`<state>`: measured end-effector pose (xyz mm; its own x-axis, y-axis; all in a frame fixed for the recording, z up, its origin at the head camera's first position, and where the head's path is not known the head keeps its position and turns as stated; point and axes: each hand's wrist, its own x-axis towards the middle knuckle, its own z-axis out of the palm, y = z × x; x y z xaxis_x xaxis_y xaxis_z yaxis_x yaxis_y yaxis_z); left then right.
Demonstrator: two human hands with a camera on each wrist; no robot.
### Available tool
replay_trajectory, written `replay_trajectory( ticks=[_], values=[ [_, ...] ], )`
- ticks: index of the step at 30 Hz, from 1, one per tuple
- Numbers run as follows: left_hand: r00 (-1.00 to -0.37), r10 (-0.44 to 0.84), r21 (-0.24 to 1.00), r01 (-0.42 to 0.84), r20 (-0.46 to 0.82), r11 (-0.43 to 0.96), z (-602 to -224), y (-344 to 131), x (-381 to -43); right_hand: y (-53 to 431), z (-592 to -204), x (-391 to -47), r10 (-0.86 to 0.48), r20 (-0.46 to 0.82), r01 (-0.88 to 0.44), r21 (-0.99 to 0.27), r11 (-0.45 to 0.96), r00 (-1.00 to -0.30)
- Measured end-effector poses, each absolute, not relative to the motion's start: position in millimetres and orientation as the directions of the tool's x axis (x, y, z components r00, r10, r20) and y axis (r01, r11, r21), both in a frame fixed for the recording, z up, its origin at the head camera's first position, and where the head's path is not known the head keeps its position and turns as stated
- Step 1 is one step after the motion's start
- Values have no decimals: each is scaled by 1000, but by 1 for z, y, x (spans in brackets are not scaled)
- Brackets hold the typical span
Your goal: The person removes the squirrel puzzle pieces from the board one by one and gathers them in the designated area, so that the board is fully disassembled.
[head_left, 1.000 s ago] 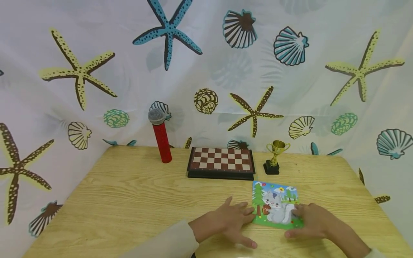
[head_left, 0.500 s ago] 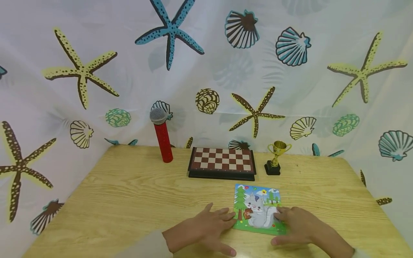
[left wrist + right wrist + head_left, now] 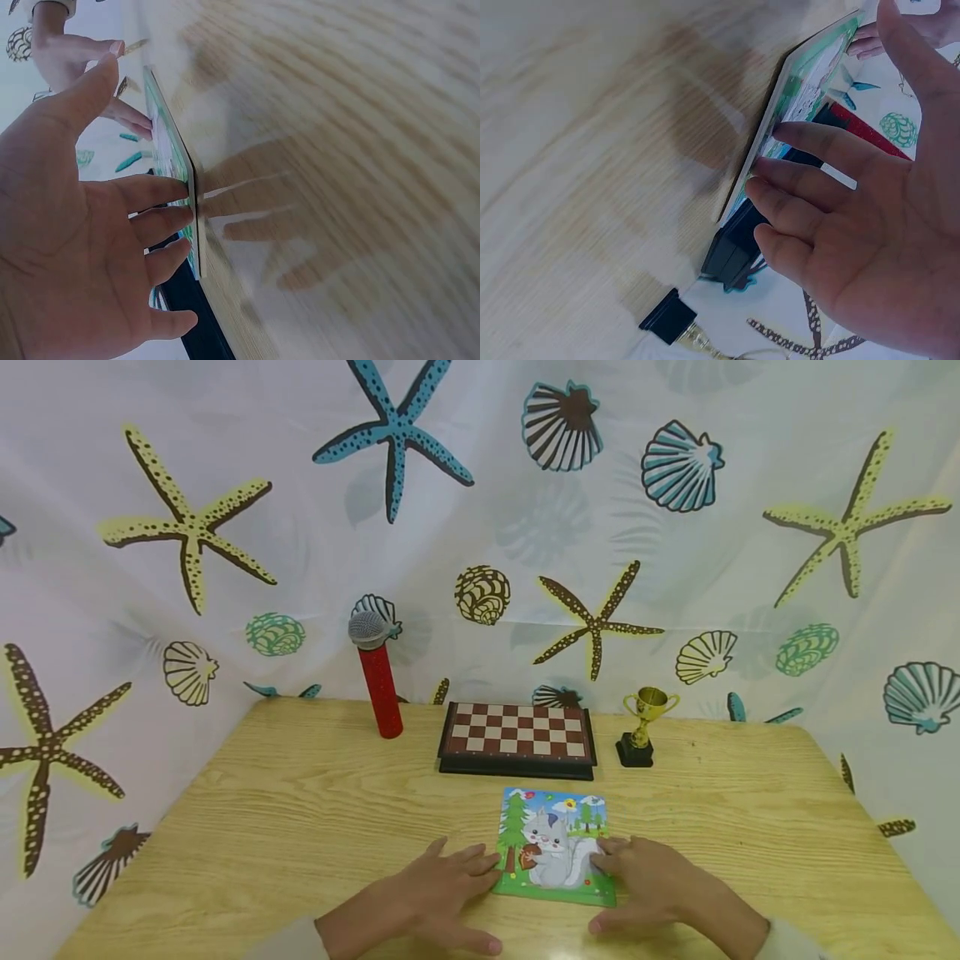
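A thin square picture board (image 3: 553, 852) with a grey squirrel holding an acorn lies flat on the wooden table, in front of the chessboard. At its left edge is my left hand (image 3: 442, 893), fingers extended and fingertips touching the edge, thumb spread toward me. My right hand (image 3: 652, 881) is at the opposite edge, its fingertips on the squirrel's tail side. In the left wrist view the left fingers (image 3: 161, 225) reach the board's edge with the palm visible. The right wrist view has the right fingers (image 3: 802, 176) meeting the board's rim, slightly bent.
Behind the board sits a folding chessboard (image 3: 516, 735) with a black frame. A red microphone (image 3: 382, 689) stands upright at back left, and a small gold trophy cup (image 3: 641, 727) on a black base at back right. A shell-and-starfish curtain (image 3: 480, 527) surrounds the wooden table (image 3: 300, 810).
Both hands and the squirrel board have slid left together across the table, from in front of the trophy to in front of the chessboard. The chessboard, microphone and trophy stay put.
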<state>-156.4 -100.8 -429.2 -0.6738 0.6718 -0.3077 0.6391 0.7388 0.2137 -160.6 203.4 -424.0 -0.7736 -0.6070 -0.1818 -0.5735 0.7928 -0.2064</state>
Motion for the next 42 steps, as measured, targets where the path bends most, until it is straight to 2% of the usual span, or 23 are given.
replay_trajectory(
  ticks=[6,14,20,23,27,31,38,42],
  values=[
    [-705,629,271,568,-328,777,-426,-128,-152,177,-421,-166,-657,-175,-628,-197,753,-733],
    [-743,569,325,472,-353,819,-426,-147,-148,148,-422,-170,-642,-226,-609,-202,767,-733],
    [-760,539,329,437,-362,837,-426,-154,-149,141,-420,-175,-665,-222,-642,-174,746,-713],
    [-764,543,324,445,-349,835,-424,-154,-148,142,-417,-182,-689,-194,-664,-185,724,-698],
    [-778,550,302,469,-305,830,-419,-153,-149,144,-415,-193,-717,-104,-673,-273,687,-690],
    [-777,567,304,489,-274,817,-415,-144,-156,148,-416,-206,-664,-29,-612,-360,704,-747],
    [-756,596,342,504,-271,793,-422,-117,-171,149,-430,-233,-573,89,-554,-413,723,-815],
    [-729,649,323,574,-217,752,-430,-103,-183,142,-433,-249,-499,49,-464,-455,760,-865]
  ],
)
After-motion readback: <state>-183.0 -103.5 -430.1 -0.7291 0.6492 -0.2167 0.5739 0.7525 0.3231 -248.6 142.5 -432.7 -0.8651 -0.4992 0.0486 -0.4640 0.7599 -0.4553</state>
